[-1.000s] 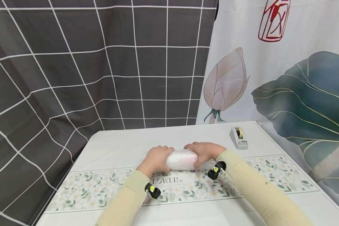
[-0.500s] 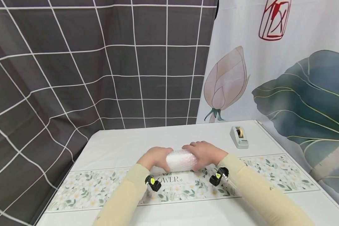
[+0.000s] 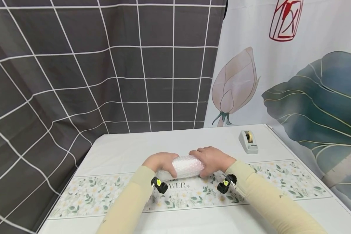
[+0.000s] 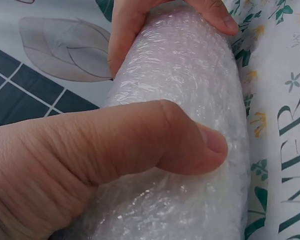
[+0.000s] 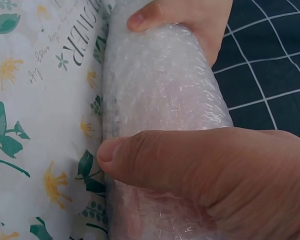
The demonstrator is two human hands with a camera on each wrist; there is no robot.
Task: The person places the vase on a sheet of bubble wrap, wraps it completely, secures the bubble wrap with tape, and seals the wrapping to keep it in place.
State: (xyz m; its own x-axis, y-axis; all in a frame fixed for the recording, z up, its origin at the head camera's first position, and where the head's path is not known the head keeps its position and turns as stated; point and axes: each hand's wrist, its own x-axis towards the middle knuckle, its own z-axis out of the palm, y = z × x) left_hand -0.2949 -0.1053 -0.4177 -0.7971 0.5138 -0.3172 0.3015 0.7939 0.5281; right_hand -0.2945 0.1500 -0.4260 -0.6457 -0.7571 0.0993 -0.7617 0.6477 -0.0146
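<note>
A roll of bubble wrap (image 3: 187, 166), whitish with a faint pink tint inside, lies crosswise on the table over the printed floral band. My left hand (image 3: 161, 163) grips its left part, the thumb bent over the near side. On the right part my right hand (image 3: 213, 160) holds it the same way, fingers over the far side. In the left wrist view the left thumb (image 4: 155, 135) presses across the clear bubbly surface. The right thumb (image 5: 155, 155) lies across the roll in the right wrist view. What is wrapped inside is hidden by the plastic layers.
A white tape dispenser (image 3: 248, 142) with a yellowish roll stands at the back right of the table. The white tablecloth (image 3: 128, 146) carries a floral band and lettering. A dark grid curtain (image 3: 152, 65) hangs behind, with a lotus-print curtain (image 3: 237, 84) at the right.
The left hand has turned slightly and shifted left along the roll, its fingers now farther round the far side. The right hand has moved slightly. The roll stays between both hands.
</note>
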